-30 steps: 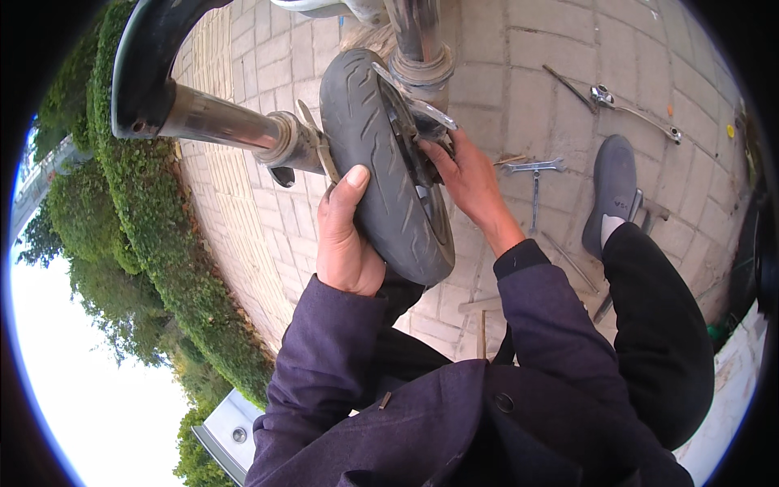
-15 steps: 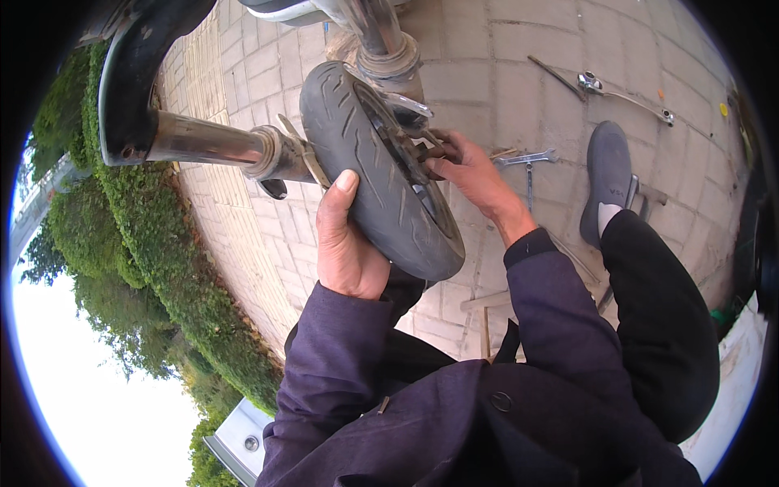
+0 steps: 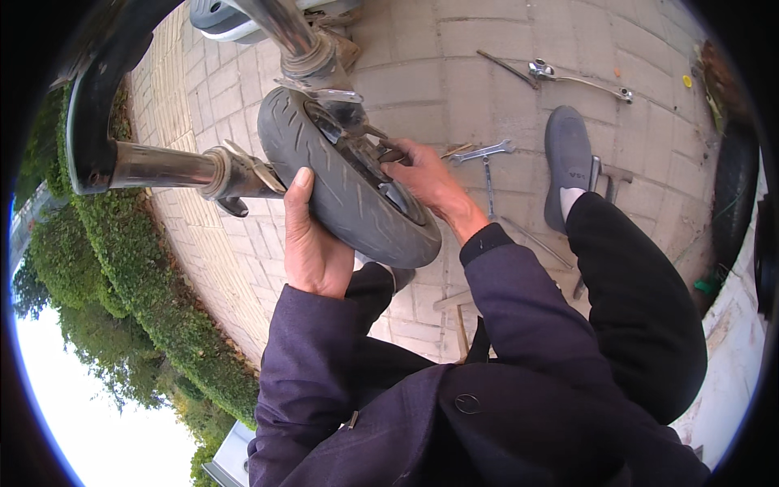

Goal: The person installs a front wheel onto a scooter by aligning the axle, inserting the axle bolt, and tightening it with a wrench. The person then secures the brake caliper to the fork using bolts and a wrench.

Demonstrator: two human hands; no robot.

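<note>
A small wheel with a black grooved tyre [image 3: 334, 188] is tilted between the two metal fork legs of a scooter or motorbike, the left leg [image 3: 166, 169] and the far leg [image 3: 280, 28]. My left hand [image 3: 315, 252] grips the tyre from its near left side, thumb lying on the tread and fingers hidden beneath. At the wheel's hub [image 3: 369, 162], on the right face, my right hand [image 3: 430, 183] has its fingers bent and pressed around a small dark part. That part is mostly covered by the fingers, so its kind cannot be made out.
On the brick paving right of the wheel lie an open-ended wrench [image 3: 484, 151], a second wrench [image 3: 488, 187], a ratchet wrench [image 3: 580, 79] and a dark rod [image 3: 507, 68]. A hammer-like tool [image 3: 614, 180] is beside my grey shoe [image 3: 568, 150]. A hedge [image 3: 146, 252] runs along the left.
The view has shifted, so the scene sits further left in the picture. The wheel slants slightly more across it. Both hands keep their places, left on the tyre and right at the hub.
</note>
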